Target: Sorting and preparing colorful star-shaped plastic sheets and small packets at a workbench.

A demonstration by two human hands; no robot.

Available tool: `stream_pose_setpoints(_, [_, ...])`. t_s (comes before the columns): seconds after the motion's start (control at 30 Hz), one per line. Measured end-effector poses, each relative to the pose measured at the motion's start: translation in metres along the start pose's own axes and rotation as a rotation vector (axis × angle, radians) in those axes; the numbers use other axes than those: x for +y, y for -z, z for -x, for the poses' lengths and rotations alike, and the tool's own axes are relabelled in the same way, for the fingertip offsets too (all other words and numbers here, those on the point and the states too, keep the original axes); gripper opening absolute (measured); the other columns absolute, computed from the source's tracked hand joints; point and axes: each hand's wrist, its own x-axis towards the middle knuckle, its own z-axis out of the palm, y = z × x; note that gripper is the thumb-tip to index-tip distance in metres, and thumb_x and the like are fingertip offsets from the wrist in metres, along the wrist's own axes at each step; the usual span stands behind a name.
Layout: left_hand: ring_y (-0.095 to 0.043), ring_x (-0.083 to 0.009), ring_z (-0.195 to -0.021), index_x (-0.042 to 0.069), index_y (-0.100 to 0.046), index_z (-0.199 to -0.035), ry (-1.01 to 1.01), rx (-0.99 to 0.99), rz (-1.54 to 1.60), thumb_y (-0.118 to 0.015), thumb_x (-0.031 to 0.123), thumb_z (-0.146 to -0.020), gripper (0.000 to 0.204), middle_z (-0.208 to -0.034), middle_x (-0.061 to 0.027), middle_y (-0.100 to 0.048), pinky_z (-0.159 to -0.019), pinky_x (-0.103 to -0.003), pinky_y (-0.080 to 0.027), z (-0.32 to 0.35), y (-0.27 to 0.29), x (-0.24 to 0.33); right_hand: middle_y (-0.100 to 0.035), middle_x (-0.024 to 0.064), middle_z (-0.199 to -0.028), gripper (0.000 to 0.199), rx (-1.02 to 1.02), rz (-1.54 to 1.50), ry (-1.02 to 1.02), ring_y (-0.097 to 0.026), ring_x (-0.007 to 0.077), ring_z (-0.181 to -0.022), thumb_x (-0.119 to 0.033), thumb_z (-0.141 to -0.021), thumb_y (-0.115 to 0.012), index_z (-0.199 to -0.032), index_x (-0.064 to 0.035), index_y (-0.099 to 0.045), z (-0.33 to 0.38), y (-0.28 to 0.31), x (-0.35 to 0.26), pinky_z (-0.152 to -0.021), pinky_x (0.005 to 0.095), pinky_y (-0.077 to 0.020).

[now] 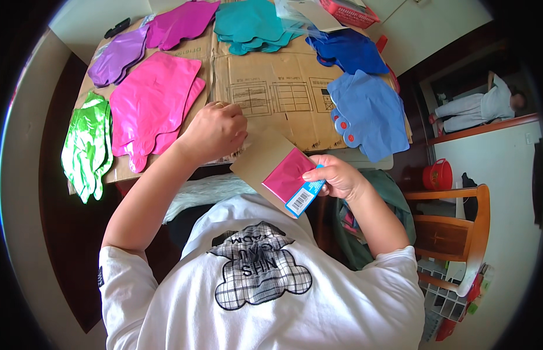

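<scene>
My right hand [337, 177] grips a brown card [261, 160] by its corner. On that card lies a folded pink foil packet [290, 175] with a blue label [304, 199], and my thumb presses on the packet's edge. My left hand [216, 131] is over the cardboard's near edge, fingers curled in; anything inside them is hidden. Left of it lie flat hot-pink foil pieces [149, 99], which look like uninflated balloons. Light-blue foil pieces [370, 111] with red dots lie beyond my right hand.
Flattened cardboard [271, 125] covers the table. More flat foil lies around it: green [88, 146], purple [120, 55], magenta [181, 24], teal [251, 26] and dark blue [347, 51]. A red basket [356, 13] stands behind; a wooden chair [452, 227] is at right. A person [478, 105] is farther off.
</scene>
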Motion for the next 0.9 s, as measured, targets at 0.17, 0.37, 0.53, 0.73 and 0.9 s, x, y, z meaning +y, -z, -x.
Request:
stream_pose_setpoints(0.17, [-0.063,-0.0268,-0.079,0.008,-0.064,-0.078,-0.021,-0.086,-0.005,-0.068,0.013,-0.075,0.007,-0.083,-0.0064,-0.063,-0.078,-0.040,-0.051,-0.002,0.004,-0.001,-0.060,-0.0005,-0.072,0.011,-0.010,-0.045,0.011,-0.048,0.0025,-0.051,-0.008,-0.086,-0.066,-0.096,-0.0051,-0.061,-0.006,0.003,0.002,-0.041,0.0171,-0.0356])
stream_pose_setpoints(0.37, [-0.064,-0.0257,-0.074,0.006,-0.061,-0.072,-0.125,-0.091,-0.159,-0.067,0.013,-0.075,0.010,-0.075,-0.0071,-0.060,-0.090,-0.045,-0.050,-0.006,-0.001,-0.005,-0.062,0.0010,-0.076,0.017,0.021,-0.037,0.096,-0.053,0.0032,-0.053,-0.010,-0.085,-0.067,-0.100,-0.0030,-0.061,-0.009,-0.001,0.000,-0.042,0.0153,-0.0369])
stream_pose_setpoints(0.53, [-0.062,-0.0269,-0.071,0.007,-0.055,-0.066,-0.148,-0.075,-0.193,-0.067,0.013,-0.075,0.016,-0.070,-0.0073,-0.056,-0.091,-0.046,-0.050,-0.005,-0.005,-0.006,-0.061,0.0002,-0.075,0.016,0.018,-0.072,0.104,-0.051,0.0025,-0.053,-0.010,-0.085,-0.067,-0.099,-0.0042,-0.061,-0.008,-0.004,0.005,-0.041,0.0158,-0.0363])
stream_pose_setpoints(0.73, [-0.059,-0.0276,-0.066,0.005,-0.055,-0.068,-0.055,-0.019,-0.131,-0.066,0.010,-0.075,0.014,-0.069,-0.0076,-0.054,-0.073,-0.038,-0.052,-0.005,-0.005,0.001,-0.060,-0.0028,-0.073,0.013,-0.033,0.001,0.033,-0.050,0.0020,-0.053,-0.010,-0.085,-0.069,-0.095,-0.0061,-0.062,-0.002,-0.016,0.012,-0.043,0.0163,-0.0365])
stream_pose_setpoints(0.9, [-0.059,-0.0279,-0.067,0.004,-0.057,-0.071,-0.063,0.021,-0.121,-0.067,0.010,-0.074,0.012,-0.071,-0.0079,-0.056,-0.067,-0.038,-0.051,-0.001,-0.005,0.003,-0.059,-0.0025,-0.073,0.013,-0.015,-0.061,0.069,-0.048,0.0024,-0.052,-0.010,-0.085,-0.068,-0.095,-0.0063,-0.062,-0.008,-0.014,0.010,-0.043,0.0165,-0.0363])
